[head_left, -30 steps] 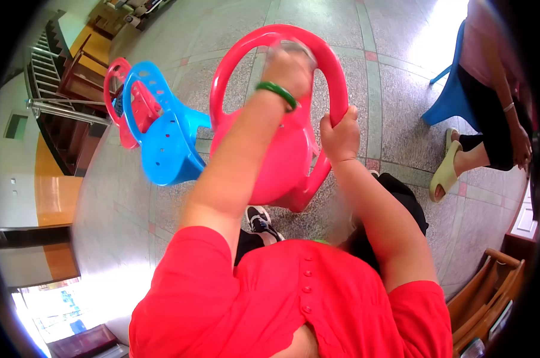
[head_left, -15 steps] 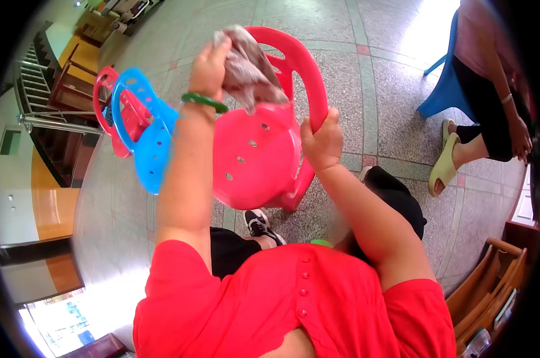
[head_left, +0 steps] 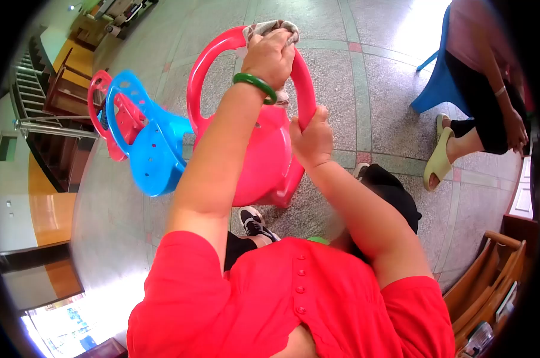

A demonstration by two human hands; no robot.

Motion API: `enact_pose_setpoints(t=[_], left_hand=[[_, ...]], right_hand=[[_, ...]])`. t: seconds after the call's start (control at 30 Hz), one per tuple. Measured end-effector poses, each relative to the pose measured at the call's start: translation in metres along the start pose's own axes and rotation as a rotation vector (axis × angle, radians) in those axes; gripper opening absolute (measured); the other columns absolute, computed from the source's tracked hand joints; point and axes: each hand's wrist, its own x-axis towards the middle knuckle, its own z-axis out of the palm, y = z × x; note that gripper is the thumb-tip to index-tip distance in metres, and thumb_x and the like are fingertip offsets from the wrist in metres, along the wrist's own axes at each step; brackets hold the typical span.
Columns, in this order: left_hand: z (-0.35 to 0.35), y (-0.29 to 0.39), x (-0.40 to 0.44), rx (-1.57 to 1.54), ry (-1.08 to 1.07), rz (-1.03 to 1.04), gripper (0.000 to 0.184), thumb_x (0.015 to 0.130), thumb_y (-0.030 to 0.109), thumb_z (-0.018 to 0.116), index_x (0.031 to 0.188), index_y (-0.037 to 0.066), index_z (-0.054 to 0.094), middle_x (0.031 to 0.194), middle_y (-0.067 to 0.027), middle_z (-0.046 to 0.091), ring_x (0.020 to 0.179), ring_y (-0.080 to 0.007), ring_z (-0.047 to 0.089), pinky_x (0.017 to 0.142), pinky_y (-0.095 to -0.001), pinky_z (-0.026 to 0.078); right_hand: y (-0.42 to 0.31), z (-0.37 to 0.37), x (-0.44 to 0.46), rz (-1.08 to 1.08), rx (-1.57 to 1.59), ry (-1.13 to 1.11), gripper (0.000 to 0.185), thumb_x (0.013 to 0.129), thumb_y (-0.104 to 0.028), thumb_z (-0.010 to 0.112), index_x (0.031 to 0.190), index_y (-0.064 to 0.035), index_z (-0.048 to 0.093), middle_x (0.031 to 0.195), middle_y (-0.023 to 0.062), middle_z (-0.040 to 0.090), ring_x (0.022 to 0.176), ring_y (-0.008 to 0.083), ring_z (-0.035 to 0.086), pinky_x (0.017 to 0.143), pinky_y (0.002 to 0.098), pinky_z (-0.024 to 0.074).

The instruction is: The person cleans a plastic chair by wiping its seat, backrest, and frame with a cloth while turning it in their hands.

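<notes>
A red plastic chair [head_left: 259, 158] stands in front of me, with a looped backrest. My left hand [head_left: 268, 59], with a green bangle at its wrist, is closed on a crumpled grey-brown cloth [head_left: 286, 25]. It presses the cloth against the top of the backrest loop, and part of the cloth hangs below the fingers. My right hand [head_left: 313, 138] is wrapped round the right side of the same loop, lower down. The seat lies partly behind my left forearm.
Left of the red chair stand a blue chair [head_left: 153, 156] and another red chair [head_left: 125, 113]. At the right, a person [head_left: 487, 77] sits on a blue chair [head_left: 440, 86], one hand hanging low. A wooden rack [head_left: 490, 280] is at the lower right.
My left hand first went left off the loop with the cloth spread out, then came back right onto the loop's top. My right hand has kept its hold. The whole view has shifted slightly.
</notes>
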Motion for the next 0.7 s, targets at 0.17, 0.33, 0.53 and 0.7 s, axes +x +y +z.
enact_pose_setpoints(t=[0.17, 0.33, 0.53, 0.7], left_hand=[[0.008, 0.033, -0.044, -0.063, -0.127, 0.219, 0.023, 0.082, 0.012, 0.053, 0.104, 0.009, 0.063, 0.112, -0.0063, 0.062, 0.11, -0.019, 0.053, 0.094, -0.0352, 0.031], [0.004, 0.045, -0.064, -0.154, -0.101, 0.103, 0.026, 0.082, 0.008, 0.053, 0.106, 0.01, 0.063, 0.116, -0.0069, 0.061, 0.11, -0.0205, 0.053, 0.094, -0.0356, 0.031], [0.009, 0.046, -0.087, -0.155, -0.128, 0.133, 0.033, 0.081, 0.006, 0.054, 0.112, 0.012, 0.062, 0.123, -0.0051, 0.057, 0.108, -0.0249, 0.05, 0.095, -0.0352, 0.033], [0.005, 0.064, -0.123, -0.152, -0.21, 0.103, 0.042, 0.078, 0.001, 0.053, 0.119, 0.012, 0.058, 0.128, -0.0053, 0.053, 0.115, -0.0292, 0.045, 0.101, -0.0398, 0.031]], right_hand=[[0.011, -0.004, 0.005, -0.062, 0.076, -0.142, 0.042, 0.081, -0.022, 0.059, 0.107, -0.0017, 0.034, 0.085, 0.0254, 0.059, 0.076, 0.046, 0.058, 0.067, 0.0528, 0.0457], [0.039, -0.009, 0.018, -0.278, 0.259, -0.312, 0.049, 0.077, -0.02, 0.064, 0.113, -0.0035, 0.035, 0.089, 0.0186, 0.06, 0.082, 0.0389, 0.06, 0.071, 0.0449, 0.0483], [0.043, -0.045, 0.028, 0.139, 0.939, -0.775, 0.027, 0.087, -0.028, 0.048, 0.102, -0.0058, 0.056, 0.096, 0.0097, 0.061, 0.094, 0.0211, 0.059, 0.083, 0.0403, 0.0475], [0.029, -0.071, 0.039, 0.531, 1.196, -0.739, 0.064, 0.09, -0.056, 0.032, 0.104, 0.002, 0.055, 0.097, 0.0132, 0.061, 0.093, 0.0261, 0.059, 0.084, 0.0404, 0.0478]])
